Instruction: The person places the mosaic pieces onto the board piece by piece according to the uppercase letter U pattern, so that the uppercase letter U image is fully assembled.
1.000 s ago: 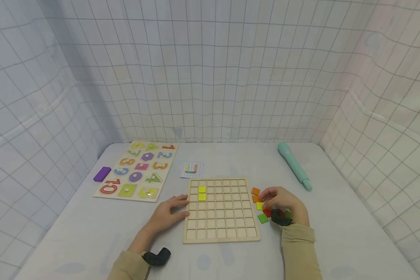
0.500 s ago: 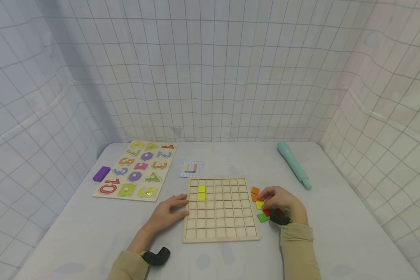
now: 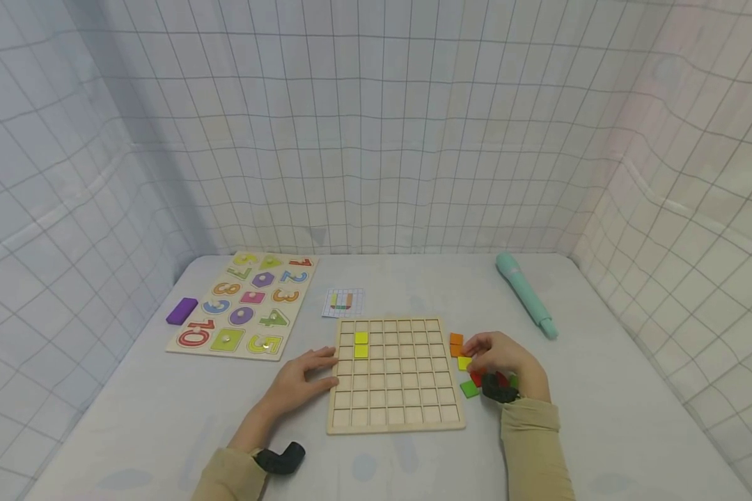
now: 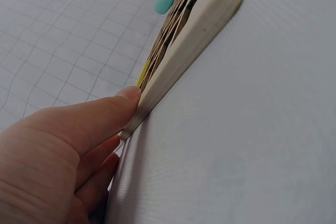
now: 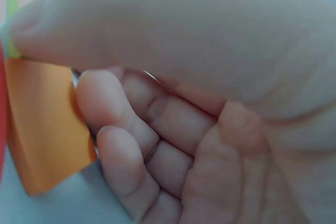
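Observation:
My left hand (image 3: pixel 299 382) rests with extended fingers against the left edge of a wooden grid board (image 3: pixel 404 400). In the left wrist view the thumb (image 4: pixel 107 115) lies along the board's rim. Two yellow square tiles (image 3: pixel 361 344) fill neighbouring cells near the board's upper left. Right of the board, my right hand (image 3: pixel 500 353) is low over loose tiles, fingers loosely bent. Its fingertips are at an orange tile (image 3: pixel 457 351) and a yellow tile (image 3: pixel 464 363). The right wrist view has another orange tile (image 5: pixel 50 124) below the thumb. The index fingertip is hidden there.
Red tiles (image 3: pixel 477 379) and a green tile (image 3: pixel 469 389) lie by the right wrist. A pattern card (image 3: pixel 343 303) sits behind the board. At left are a number puzzle (image 3: pixel 251 306) and a purple block (image 3: pixel 182 311). A teal microphone-shaped object (image 3: pixel 526 296) lies back right.
The two orange tiles and the yellow tile beside my right hand have slid slightly away from me, the orange ones now lined up. My left hand stays at the board's edge.

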`<state>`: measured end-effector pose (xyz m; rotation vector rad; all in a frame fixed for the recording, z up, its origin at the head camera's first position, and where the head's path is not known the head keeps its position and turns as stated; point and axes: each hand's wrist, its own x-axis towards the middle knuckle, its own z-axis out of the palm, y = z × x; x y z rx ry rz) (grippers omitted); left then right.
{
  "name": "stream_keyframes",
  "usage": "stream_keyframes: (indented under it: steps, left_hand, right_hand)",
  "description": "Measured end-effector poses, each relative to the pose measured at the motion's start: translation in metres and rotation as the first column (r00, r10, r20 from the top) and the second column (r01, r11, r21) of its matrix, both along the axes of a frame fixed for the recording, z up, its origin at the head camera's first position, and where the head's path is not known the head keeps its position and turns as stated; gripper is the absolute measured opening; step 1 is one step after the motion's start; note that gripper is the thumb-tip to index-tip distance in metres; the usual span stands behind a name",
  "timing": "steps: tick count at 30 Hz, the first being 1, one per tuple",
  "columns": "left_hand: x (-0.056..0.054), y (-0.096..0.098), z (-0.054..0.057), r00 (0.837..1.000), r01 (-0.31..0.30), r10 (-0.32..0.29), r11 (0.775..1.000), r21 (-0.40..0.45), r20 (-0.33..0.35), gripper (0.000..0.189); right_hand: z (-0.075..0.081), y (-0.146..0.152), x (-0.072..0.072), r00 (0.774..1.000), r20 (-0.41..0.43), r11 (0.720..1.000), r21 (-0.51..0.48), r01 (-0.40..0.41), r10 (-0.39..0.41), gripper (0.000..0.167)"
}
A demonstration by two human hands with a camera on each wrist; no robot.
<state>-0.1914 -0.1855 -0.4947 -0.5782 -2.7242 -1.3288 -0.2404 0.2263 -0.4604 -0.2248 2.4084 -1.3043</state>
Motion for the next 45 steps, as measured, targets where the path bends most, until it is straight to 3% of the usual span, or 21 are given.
stream_keyframes:
  steps: [24, 45]
  left_hand:
    - [-0.0003, -0.0003, -0.0007, 1.0, -0.005, 0.005, 1.0, -0.002, -0.001, 0.042]
    - [0.0006, 0.0006, -0.0001, 1.0, -0.005, 0.005, 1.0, 0.008, 0.01, 0.041]
  right_hand:
    - [-0.0044, -0.0008, -0.0018, 0.994, -0.049, 0.992, 0.08, 0.096, -0.092, 0.027]
    - [0.0032, -0.0022, 0.0022, 0.993, -0.064, 0.991, 0.088, 0.102, -0.096, 0.028]
